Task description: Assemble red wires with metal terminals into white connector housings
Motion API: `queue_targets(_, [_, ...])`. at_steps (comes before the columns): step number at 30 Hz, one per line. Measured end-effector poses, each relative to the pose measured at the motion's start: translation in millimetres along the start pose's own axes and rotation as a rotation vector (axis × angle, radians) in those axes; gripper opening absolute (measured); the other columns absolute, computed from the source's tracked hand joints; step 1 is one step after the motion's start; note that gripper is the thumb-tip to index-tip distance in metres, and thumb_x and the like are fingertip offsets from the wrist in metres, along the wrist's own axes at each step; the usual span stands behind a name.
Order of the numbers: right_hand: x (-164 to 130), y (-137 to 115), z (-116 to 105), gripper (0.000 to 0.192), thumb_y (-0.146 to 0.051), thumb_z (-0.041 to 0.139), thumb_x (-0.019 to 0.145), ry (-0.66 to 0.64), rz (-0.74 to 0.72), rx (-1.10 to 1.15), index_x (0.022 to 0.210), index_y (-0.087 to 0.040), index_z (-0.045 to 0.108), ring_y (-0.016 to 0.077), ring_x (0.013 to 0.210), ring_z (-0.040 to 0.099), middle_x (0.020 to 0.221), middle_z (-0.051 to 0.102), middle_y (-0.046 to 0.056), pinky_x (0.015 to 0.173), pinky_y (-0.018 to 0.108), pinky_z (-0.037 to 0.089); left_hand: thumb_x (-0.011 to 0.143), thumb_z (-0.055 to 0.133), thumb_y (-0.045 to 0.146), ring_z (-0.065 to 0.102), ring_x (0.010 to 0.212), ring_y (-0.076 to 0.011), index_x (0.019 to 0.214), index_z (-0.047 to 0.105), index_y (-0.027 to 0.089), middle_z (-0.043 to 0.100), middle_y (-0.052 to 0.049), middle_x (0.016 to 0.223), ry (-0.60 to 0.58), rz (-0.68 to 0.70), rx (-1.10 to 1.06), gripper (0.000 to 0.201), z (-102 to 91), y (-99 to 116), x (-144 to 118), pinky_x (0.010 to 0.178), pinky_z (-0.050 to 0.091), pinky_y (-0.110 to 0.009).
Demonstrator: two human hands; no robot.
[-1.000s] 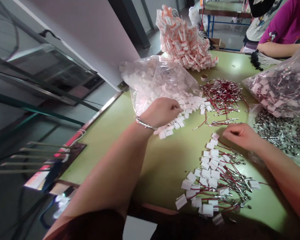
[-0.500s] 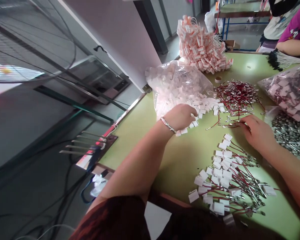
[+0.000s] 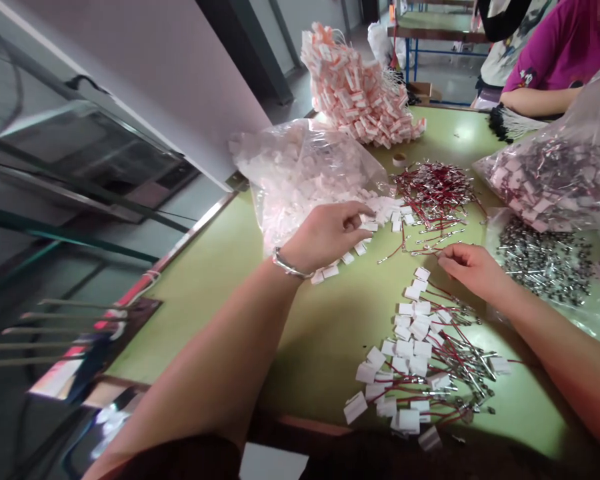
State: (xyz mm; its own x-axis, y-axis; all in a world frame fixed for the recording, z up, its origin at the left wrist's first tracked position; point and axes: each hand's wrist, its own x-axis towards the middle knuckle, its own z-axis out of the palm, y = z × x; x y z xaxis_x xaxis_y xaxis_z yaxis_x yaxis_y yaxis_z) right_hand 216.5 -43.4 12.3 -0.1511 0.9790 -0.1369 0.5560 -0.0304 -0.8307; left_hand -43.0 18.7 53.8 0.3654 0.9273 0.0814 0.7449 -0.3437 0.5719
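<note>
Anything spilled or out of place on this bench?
Small white tags have spilled from the open clear bag onto the green table, under the left hand. It looks like a working pile, not damage.

Bag of tags point(image 3: 300, 167) rear-left on table point(image 3: 330, 333); wire pile point(image 3: 435, 190) right of it; tagged wires point(image 3: 425, 360) front.

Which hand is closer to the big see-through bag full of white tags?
Left. The left hand touches loose tags spilling from the bag of white tags. The right hand is farther off, near the red wires.
</note>
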Motion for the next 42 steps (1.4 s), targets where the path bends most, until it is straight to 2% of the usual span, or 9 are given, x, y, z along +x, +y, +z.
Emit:
queue_targets(2, [-3.1, -4.6, 0.6, 0.023, -0.036, 0.055, 0.079, 0.003, 0.002, 0.038, 0.063, -0.021, 0.053, 0.0105, 0.051, 0.04, 0.053, 0.047, -0.004, 0.054, 0.027, 0.034, 0.074, 0.066, 0.029, 0.046, 0.05, -0.0083, 0.107, 0.068, 0.015, 0.058, 0.002, 0.061, -0.006, -0.098, -0.339, 0.035, 12.1, 8.1, -3.3, 0.051, 0.038, -0.022])
queue_targets(5, [-7.9, -8.9, 1.4, 0.025, -0.039, 0.057, 0.079, -0.026, 0.031, 0.132, 0.062, -0.021, 0.054, 0.0095, 0.048, 0.04, 0.05, 0.049, -0.004, 0.052, 0.027, 0.032, 0.075, 0.069, 0.029, 0.042, 0.042, -0.0051, 0.088, 0.07, 0.011, 0.054, 0.003, 0.051, -0.079, -0.311, -0.784, 0.022, 41.5, 17.7, -5.7, 0.044, 0.034, -0.019])
queue_targets(8, [-10.8, -10.1, 2.6, 0.023, -0.038, 0.057, 0.079, -0.098, 0.059, 0.226, 0.063, -0.021, 0.056, 0.0087, 0.046, 0.04, 0.05, 0.054, -0.003, 0.05, 0.026, 0.032, 0.076, 0.069, 0.017, 0.054, 0.05, -0.005, 0.074, 0.066, 0.011, 0.059, 0.002, 0.057, -0.125, -0.484, -1.135, 0.006, 65.9, 23.7, -5.7, 0.052, 0.042, -0.017])
queue_targets(12, [-11.9, -11.6, 5.0, 0.025, -0.036, 0.056, 0.08, -0.171, 0.061, 0.235, 0.061, -0.021, 0.056, 0.0083, 0.047, 0.042, 0.05, 0.055, -0.003, 0.051, 0.025, 0.033, 0.079, 0.064, 0.005, 0.06, 0.059, -0.005, 0.08, 0.068, 0.011, 0.063, 0.001, 0.068, -0.142, -0.556, -1.352, 0.007, 75.8, 25.8, -6.9, 0.065, 0.05, -0.019])
queue_targets(20, [-12.9, -12.7, 5.9, 0.034, -0.033, 0.049, 0.086, -0.254, 0.081, 0.246, 0.054, -0.02, 0.049, 0.0067, 0.045, 0.034, 0.049, 0.05, -0.004, 0.048, 0.025, 0.027, 0.08, 0.065, 0.007, 0.06, 0.06, -0.0049, 0.087, 0.071, 0.011, 0.067, -0.001, 0.068, -0.272, -0.484, -1.361, 0.01, 77.9, 21.3, -10.1, 0.066, 0.05, -0.018])
queue_targets(24, [-12.5, -14.2, 4.9, 0.027, -0.029, 0.05, 0.084, -0.266, 0.203, 0.283, 0.059, -0.019, 0.052, 0.0063, 0.041, 0.029, 0.045, 0.043, -0.006, 0.044, 0.025, 0.021, 0.079, 0.066, 0.012, 0.061, 0.059, -0.0063, 0.096, 0.07, 0.014, 0.069, -0.001, 0.065, -0.266, -0.355, -1.125, 0.017, 76.4, 21.2, -10.3, 0.061, 0.049, -0.019])
queue_targets(28, [-12.0, -17.2, 6.1, 0.023, -0.026, 0.051, 0.081, -0.229, 0.309, 0.304, 0.06, -0.019, 0.051, 0.0061, 0.039, 0.025, 0.043, 0.037, -0.008, 0.042, 0.024, 0.017, 0.077, 0.066, 0.013, 0.063, 0.056, -0.0079, 0.092, 0.067, 0.013, 0.069, 0.0, 0.061, -0.264, -0.288, -0.91, 0.015, 75.5, 28.8, -12.5, 0.058, 0.05, -0.02])
queue_targets(32, [-12.6, -14.4, 9.3, 0.024, -0.029, 0.051, 0.081, -0.189, 0.212, 0.259, 0.059, -0.019, 0.05, 0.0064, 0.043, 0.027, 0.049, 0.038, -0.007, 0.044, 0.023, 0.019, 0.076, 0.064, 0.013, 0.061, 0.05, -0.0082, 0.083, 0.062, 0.013, 0.065, 0.002, 0.055, -0.265, -0.284, -0.88, 0.008, 80.6, 33.8, -15.3, 0.054, 0.049, -0.022])
queue_targets(42, [-16.4, -4.3, 13.4, 0.02, -0.03, 0.047, 0.08, -0.15, -0.076, -0.088, 0.063, -0.02, 0.051, 0.0101, 0.052, 0.039, 0.055, 0.046, -0.003, 0.052, 0.024, 0.032, 0.075, 0.064, 0.016, 0.057, 0.045, -0.0064, 0.078, 0.057, 0.014, 0.061, 0.004, 0.05, -0.315, -0.278, -0.943, 0.008, 85.3, 35.3, -20.9, 0.048, 0.046, -0.02])
